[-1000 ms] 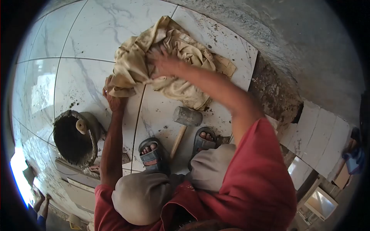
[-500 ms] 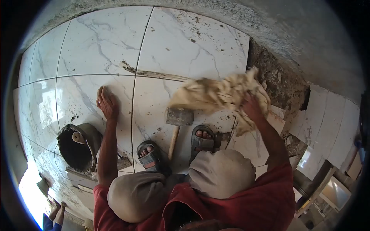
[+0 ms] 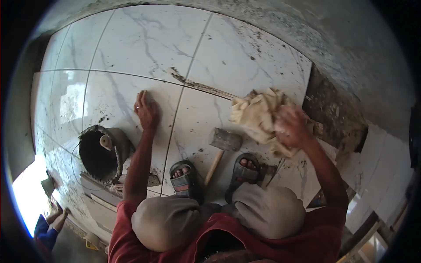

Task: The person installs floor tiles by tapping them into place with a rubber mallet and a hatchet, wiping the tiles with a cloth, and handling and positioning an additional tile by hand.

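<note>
My left hand (image 3: 147, 110) rests on a white marbled tile (image 3: 127, 96), fingers stretched out and a ring on one of them. Nothing is in it. A crumpled beige cloth (image 3: 256, 111) lies bunched on the tile at the right, and my right hand (image 3: 291, 126), slightly blurred, grips its near side. Between my sandalled feet lies a mallet (image 3: 226, 139) with a dark grey head and a wooden handle. Left of my left forearm a dark bucket (image 3: 123, 149) stands, with a round tan piece showing at its opening.
Dirt crumbs and a smear of mortar (image 3: 201, 87) lie along the tile joints. A rough strip of bare ground (image 3: 333, 107) runs beside the grey wall (image 3: 346, 52). Stacked tile pieces (image 3: 94, 197) are at lower left. Another person (image 3: 48, 228) is at the far lower left.
My right hand has drawn the cloth into a tighter bunch; its left end, spread out before, has come rightward. The view has shifted and tilted. My left hand stays on the tile.
</note>
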The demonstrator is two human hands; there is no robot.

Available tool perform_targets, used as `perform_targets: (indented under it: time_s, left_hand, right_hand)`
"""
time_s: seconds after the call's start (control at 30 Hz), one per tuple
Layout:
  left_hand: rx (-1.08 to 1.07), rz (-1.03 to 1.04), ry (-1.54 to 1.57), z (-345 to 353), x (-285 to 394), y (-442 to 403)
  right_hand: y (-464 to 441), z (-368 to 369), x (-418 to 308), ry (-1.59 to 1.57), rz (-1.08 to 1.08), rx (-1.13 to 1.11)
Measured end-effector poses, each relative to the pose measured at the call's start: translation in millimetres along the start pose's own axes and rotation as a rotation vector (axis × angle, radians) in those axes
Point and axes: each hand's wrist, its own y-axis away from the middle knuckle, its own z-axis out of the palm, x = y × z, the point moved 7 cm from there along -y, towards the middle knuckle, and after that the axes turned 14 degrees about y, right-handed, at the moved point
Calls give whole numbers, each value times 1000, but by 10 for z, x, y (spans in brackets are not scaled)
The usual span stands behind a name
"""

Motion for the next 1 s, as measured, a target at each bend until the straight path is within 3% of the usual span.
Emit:
perform_targets:
  time_s: [0.07, 0.13, 0.3, 0.43, 0.5, 0.57, 0.63, 0.7, 0.8, 0.83, 0.87, 0.93, 1.0]
  left_hand:
    - [-9, -21, -7, 9, -32, -6]
    - [-2, -14, -1, -5, -10, 0]
    - [-33, 2, 11, -20, 58, -59]
    - [-11, 6, 19, -33, 14, -38]
    - [10, 18, 37, -25, -13, -47]
    - [18, 10, 41, -46, 8, -50]
    - [27, 9, 39, -77, 13, -20]
    - [41, -1, 50, -89, -5, -17]
    - [24, 3, 7, -62, 19, -45]
    - [35, -5, 7, -77, 21, -33]
    - [40, -17, 46, -93, 15, -46]
    - [48, -30, 74, -127, -13, -38]
    - [147, -130, 305, -172, -143, -15]
  right_hand:
    - [-102, 833, -191, 36, -67, -49]
    - [-401, 1089, -365, 91, -114, -14]
    - [-1141, 1213, -855, 334, -377, 80]
    - [-1828, 1110, -1118, 209, -440, 151]
    - [-2053, 955, -962, 209, -256, 352]
    - [-2231, 1129, -619, 346, -105, 295]
    - [-2416, 1036, 112, 128, 143, 259]
    - [-2326, 710, 691, 1, 282, 507]
    - [-2071, 382, 187, 106, 112, 413]
    - [-2055, 199, -293, 22, 7, 239]
    - [-2002, 149, -752, 0, -193, 346]
    - [-1861, 538, -1490, 65, -364, 302]
    - [-2003, 754, -1927, 62, -430, 301]
